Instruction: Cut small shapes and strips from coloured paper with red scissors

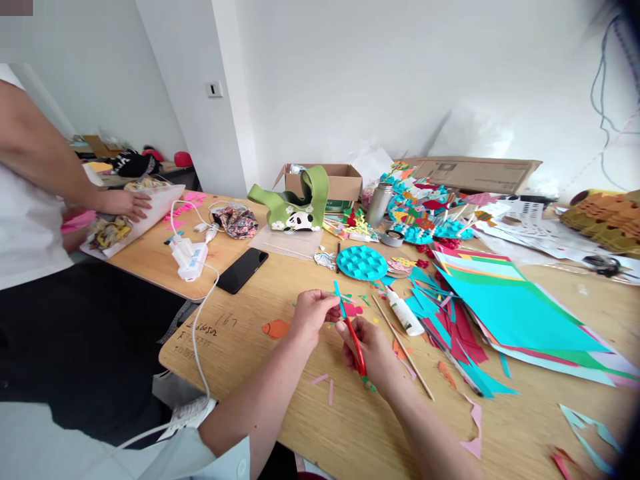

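Observation:
My left hand (313,313) pinches a narrow teal paper strip (339,299) above the wooden table (280,393). My right hand (373,353) is closed round red-handled scissors (356,343), whose blades meet the strip. A small pink paper scrap (353,309) lies just behind the strip. An orange paper fish (276,328) lies to the left of my hands.
Another person's hand (125,203) rests on a plastic bag at far left. A black phone (243,269), a white charger (189,257) with cable, a green panda bag (295,203), a teal dimpled disc (362,262), a glue bottle (405,312), a wooden stick (403,347), stacked coloured paper sheets (515,307) and scraps cover the table.

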{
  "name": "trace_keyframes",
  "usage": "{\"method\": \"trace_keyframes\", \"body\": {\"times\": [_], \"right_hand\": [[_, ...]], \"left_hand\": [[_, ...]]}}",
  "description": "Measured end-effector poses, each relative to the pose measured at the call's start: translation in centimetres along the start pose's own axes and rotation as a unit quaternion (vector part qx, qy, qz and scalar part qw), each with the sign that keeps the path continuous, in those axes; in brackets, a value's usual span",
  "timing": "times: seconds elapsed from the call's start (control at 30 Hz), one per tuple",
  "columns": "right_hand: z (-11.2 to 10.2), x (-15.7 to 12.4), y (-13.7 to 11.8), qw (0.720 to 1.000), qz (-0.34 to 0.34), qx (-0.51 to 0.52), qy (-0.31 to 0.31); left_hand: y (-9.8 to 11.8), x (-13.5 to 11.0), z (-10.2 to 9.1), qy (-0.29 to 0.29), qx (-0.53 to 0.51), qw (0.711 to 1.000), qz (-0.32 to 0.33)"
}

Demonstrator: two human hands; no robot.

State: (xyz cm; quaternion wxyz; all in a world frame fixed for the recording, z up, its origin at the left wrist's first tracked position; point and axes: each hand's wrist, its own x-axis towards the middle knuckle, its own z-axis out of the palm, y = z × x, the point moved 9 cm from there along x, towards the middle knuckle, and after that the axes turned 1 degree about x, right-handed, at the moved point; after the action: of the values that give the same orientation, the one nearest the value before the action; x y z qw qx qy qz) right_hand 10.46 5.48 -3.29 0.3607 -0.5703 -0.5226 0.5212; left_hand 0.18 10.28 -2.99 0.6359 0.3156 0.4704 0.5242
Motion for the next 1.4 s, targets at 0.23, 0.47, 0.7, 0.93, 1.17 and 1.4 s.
{"method": "trace_keyframes", "body": {"times": [0.23,0.47,0.7,0.93,1.17,1.4], "right_hand": [[0.2,0.1,-0.1,1.000,-0.007,0.003,-0.002],[-0.1,0.0,-0.4,1.000,-0.007,-0.015,0.006],[0.0,0.4,0.6,1.000,0.005,0.007,0.006],[-0.1,0.3,0.2,1.000,-0.007,-0.004,0.006],[-0.2,0.6,0.6,1.000,-0.002,0.009,0.013],[-0.4,0.7,0.8,1.000,-0.003,0.003,0.020]], "left_hand": [[-0.2,0.1,0.0,-0.003,-0.005,1.000,0.007],[-0.7,0.8,-0.3,0.006,0.003,1.000,0.006],[-0.7,0.9,-0.3,0.005,0.009,1.000,0.010],[-0.1,0.3,0.0,-0.001,0.028,1.000,0.014],[0.0,0.1,0.0,-0.005,0.046,0.999,0.012],[-0.1,0.2,0.0,-0.002,0.048,0.999,0.010]]}}
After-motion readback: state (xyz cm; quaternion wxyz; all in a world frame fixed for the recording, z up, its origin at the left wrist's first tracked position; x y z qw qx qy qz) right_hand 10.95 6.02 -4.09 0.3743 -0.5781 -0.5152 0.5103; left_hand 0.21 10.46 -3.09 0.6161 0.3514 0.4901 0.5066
